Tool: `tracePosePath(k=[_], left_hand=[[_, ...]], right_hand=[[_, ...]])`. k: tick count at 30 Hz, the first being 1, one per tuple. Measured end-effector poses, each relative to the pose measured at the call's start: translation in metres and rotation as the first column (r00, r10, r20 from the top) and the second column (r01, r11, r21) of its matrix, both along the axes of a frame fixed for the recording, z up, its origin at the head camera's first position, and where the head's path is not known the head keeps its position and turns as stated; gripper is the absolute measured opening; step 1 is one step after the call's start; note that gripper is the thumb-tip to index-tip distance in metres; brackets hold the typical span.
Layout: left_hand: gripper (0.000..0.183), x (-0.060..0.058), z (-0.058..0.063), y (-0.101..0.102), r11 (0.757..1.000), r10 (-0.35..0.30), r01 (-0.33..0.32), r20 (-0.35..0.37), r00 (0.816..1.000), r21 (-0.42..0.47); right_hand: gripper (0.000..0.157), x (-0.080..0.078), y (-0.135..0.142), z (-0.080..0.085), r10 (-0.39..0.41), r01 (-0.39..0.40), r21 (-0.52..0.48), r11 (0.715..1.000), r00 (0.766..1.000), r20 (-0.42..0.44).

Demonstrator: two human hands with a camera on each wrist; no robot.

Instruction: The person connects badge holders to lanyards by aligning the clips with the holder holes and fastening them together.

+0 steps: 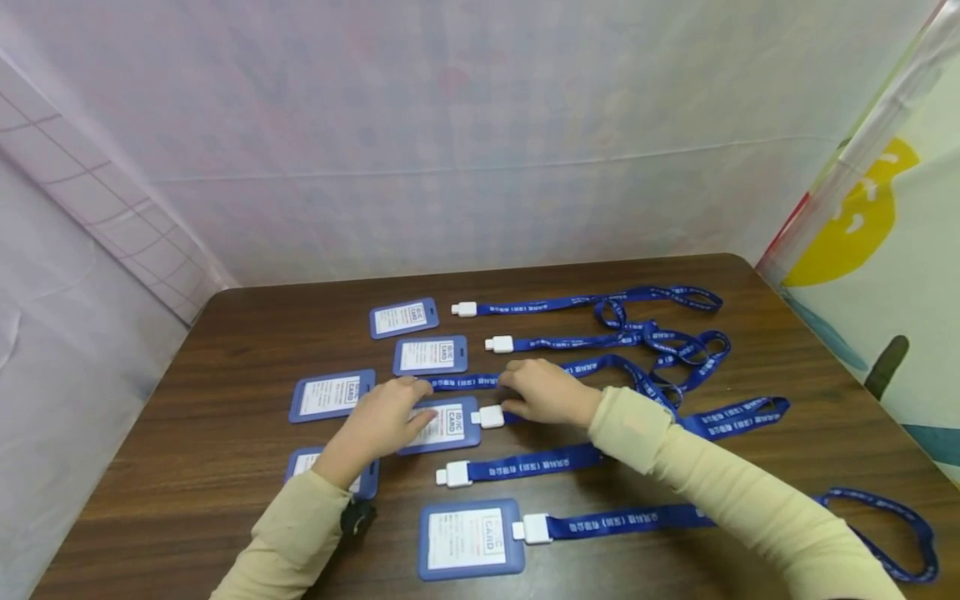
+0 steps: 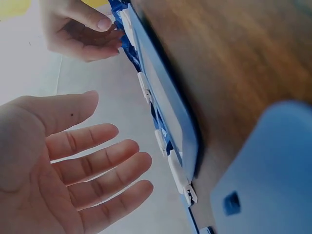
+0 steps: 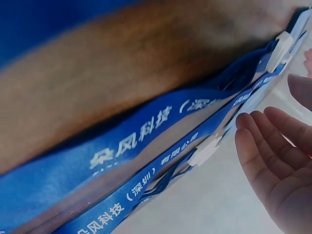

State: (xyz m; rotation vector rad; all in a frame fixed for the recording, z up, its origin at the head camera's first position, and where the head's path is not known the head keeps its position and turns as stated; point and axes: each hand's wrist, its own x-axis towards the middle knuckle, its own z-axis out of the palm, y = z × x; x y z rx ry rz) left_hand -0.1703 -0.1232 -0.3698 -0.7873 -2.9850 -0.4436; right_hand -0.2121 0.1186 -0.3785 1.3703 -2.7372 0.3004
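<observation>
My left hand (image 1: 381, 415) is over the left part of a blue ID card holder (image 1: 452, 422) in the middle of the table, hiding part of it. A white lanyard clip (image 1: 492, 417) sits at that holder's right end. Just right of the clip hovers my right hand (image 1: 549, 392), above blue lanyards with white lettering. In the left wrist view, the left palm (image 2: 29, 170) faces the camera, fingers extended with nothing in them. The right wrist view shows my right hand (image 3: 280, 168) with gently bent, unloaded fingers beside a blue strap (image 3: 141, 131).
Nearest the front edge lies another card holder (image 1: 468, 540) joined to a lanyard clip (image 1: 536, 528). Two holders lie at the left, one (image 1: 333, 395) above another (image 1: 367, 483). Toward the back are two more holders (image 1: 431, 355), with lanyards (image 1: 570, 342) stretched to the right on the brown table (image 1: 225, 400).
</observation>
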Motion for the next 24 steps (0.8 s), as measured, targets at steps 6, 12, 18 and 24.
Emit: tracePosePath(k=[6, 12, 18, 24], left_hand=[[0.031, -0.001, 0.002, -0.001, 0.999, -0.015, 0.017, -0.027, 1.0, 0.044], [0.031, -0.001, 0.006, -0.003, 0.998, -0.001, 0.003, -0.041, 0.999, 0.068], [0.03, -0.001, 0.008, -0.003, 0.995, 0.001, 0.006, -0.068, 0.998, 0.099], [0.031, -0.001, 0.009, -0.003, 0.994, -0.006, 0.016, -0.086, 0.996, 0.109]], right_hand=[[0.022, -0.009, -0.001, 0.001, -0.026, 0.026, -0.005, 1.0, 1.0, -0.013], [0.022, -0.017, -0.002, 0.001, -0.065, 0.065, -0.002, 0.998, 0.998, -0.014], [0.024, -0.024, -0.003, 0.0, -0.092, 0.092, -0.014, 0.996, 0.995, -0.035], [0.023, -0.032, -0.003, -0.001, -0.125, 0.125, -0.015, 0.992, 0.991, -0.041]])
